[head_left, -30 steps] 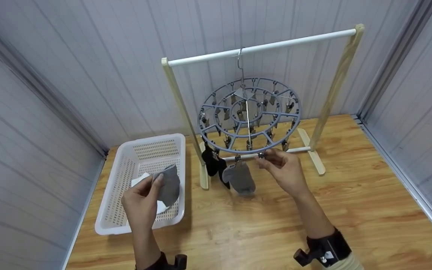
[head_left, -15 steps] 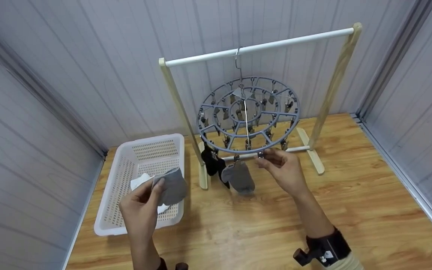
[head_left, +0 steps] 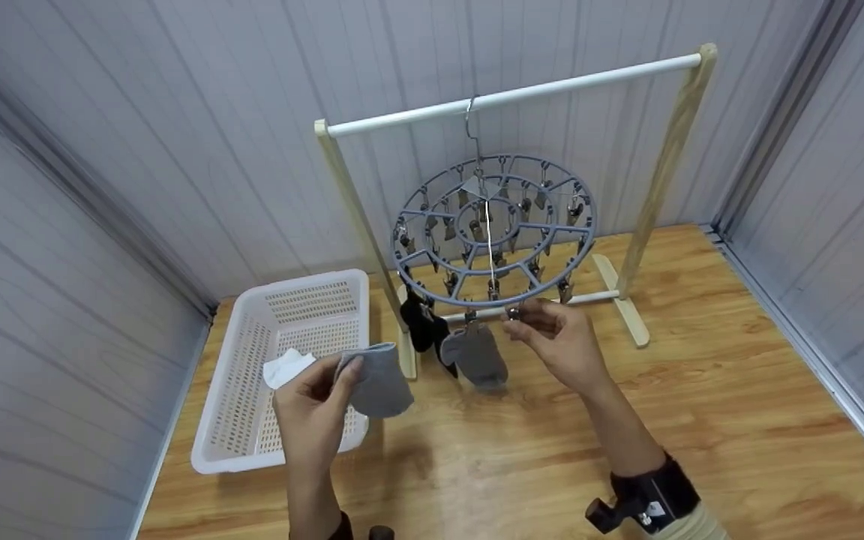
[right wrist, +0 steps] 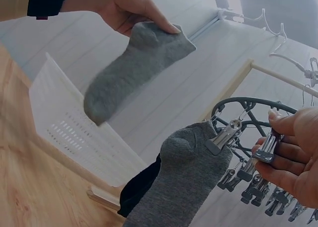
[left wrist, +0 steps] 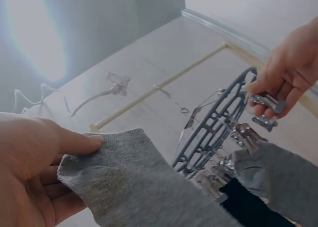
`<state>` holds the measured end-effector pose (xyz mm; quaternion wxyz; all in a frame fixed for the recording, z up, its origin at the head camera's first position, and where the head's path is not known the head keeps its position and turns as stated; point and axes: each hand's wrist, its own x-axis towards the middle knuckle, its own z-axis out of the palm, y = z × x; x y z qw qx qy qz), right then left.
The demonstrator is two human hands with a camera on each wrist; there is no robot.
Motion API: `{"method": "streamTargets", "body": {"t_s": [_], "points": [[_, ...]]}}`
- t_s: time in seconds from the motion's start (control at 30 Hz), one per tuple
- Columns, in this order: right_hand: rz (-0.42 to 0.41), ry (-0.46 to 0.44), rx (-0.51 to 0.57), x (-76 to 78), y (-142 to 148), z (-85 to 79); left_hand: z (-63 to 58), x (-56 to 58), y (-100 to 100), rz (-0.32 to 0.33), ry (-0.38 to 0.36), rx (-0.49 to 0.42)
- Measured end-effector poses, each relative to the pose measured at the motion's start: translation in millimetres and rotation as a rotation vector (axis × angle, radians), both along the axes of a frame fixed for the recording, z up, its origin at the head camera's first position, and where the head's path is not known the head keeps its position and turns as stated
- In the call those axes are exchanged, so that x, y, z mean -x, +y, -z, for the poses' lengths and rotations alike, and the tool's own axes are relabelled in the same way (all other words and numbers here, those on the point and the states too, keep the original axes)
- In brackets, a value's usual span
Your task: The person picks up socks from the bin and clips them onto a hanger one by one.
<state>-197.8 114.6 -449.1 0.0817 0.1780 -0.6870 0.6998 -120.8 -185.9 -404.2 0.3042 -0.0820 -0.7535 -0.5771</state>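
Note:
My left hand (head_left: 313, 412) pinches a grey sock (head_left: 381, 382) by its cuff, between the basket and the hanger; the sock's foot hangs down, as the right wrist view also shows. My right hand (head_left: 563, 345) holds a metal clip (right wrist: 269, 146) between thumb and fingers, at the near rim of the round blue-grey clip hanger (head_left: 453, 300). Just left of that clip another grey sock (right wrist: 186, 172) hangs from its own clip (right wrist: 226, 136). Black socks (head_left: 423, 326) hang further left on the same rim. The clip in my right hand has no sock in it.
A white plastic basket (head_left: 211, 420) stands at the left with a white cloth item (head_left: 286, 367) in it. The hanger hooks over the white rail (head_left: 522, 94) of a wooden-legged stand (head_left: 668, 172). Several clips dangle under its rings. Panel walls close in the wooden floor (head_left: 492, 465).
My left hand has carried the grey sock rightward, from over the basket toward the hanger. My right hand stays at the clip, and the head view has shifted slightly.

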Motion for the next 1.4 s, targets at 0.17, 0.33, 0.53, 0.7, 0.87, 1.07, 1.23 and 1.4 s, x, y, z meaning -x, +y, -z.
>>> {"method": "streamTargets", "body": {"t_s": [0.17,0.33,0.53,0.7,0.87,1.07,1.23,1.4], "points": [[-0.004,0.0,-0.011,-0.4,-4,0.4,9.4,11.6,12,0.053,-0.033,-0.011],[-0.006,0.01,-0.038,-1.5,-8,-0.4,21.1,24.6,22,0.118,-0.11,-0.023],[-0.013,0.001,-0.053,-3.5,-12,-2.7,31.4,32.5,32,0.176,-0.154,-0.034],[-0.022,-0.016,-0.04,-4.7,-15,-3.2,36.6,35.4,40,0.201,-0.166,-0.02],[-0.038,-0.037,-0.015,-5.8,-17,-2.1,42.3,38.6,45,0.239,-0.171,-0.017],[-0.04,-0.041,-0.029,-8.5,-17,-1.7,47.8,42.4,50,0.258,-0.202,-0.003],[-0.053,-0.027,-0.041,-10.3,-17,-2.3,50.1,44.8,56,0.281,-0.221,0.02],[-0.07,-0.03,-0.007,-10.6,-17,-1.9,51.3,45.1,61,0.315,-0.244,0.031]]}}
